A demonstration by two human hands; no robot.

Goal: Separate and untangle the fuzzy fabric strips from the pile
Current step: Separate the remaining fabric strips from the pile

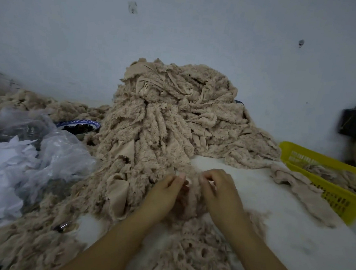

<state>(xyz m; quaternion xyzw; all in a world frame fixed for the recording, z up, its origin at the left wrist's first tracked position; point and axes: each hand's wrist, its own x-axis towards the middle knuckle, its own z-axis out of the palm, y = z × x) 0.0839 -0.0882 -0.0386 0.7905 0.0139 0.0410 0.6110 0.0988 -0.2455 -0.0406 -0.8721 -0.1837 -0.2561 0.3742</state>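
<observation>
A pale wall (pixel 201 31) is standing behind everything, and a white bench (pixel 292 237) is running across the view beneath it. The big one now: a tall pile of beige fuzzy fabric strips (pixel 170 117) is heaping up against the wall at centre and spilling forward and left over the bench, right down to the near edge. On the left, crumpled clear plastic bags (pixel 45 157) are lying on top of the spill. Over on the right, a yellow slotted basket (pixel 318 159) is sitting at the bench edge with strips inside it, and a loose strip (pixel 301 192) is trailing on the bench just beside it. A black bag (pixel 354 124) is hanging at far right. A blue-rimmed bowl (pixel 78 124) with dark contents is peeking out between bags and pile.

Both hands are working at the foot of the pile. The left hand (pixel 164 195) and right hand (pixel 221 192) are close together, fingers (pixel 205 179) curled, each pinching a tuft of one fuzzy strip (pixel 189 199) between them. A small metal item (pixel 63 225), too blurred to name, is lying in the fluff at lower left.
</observation>
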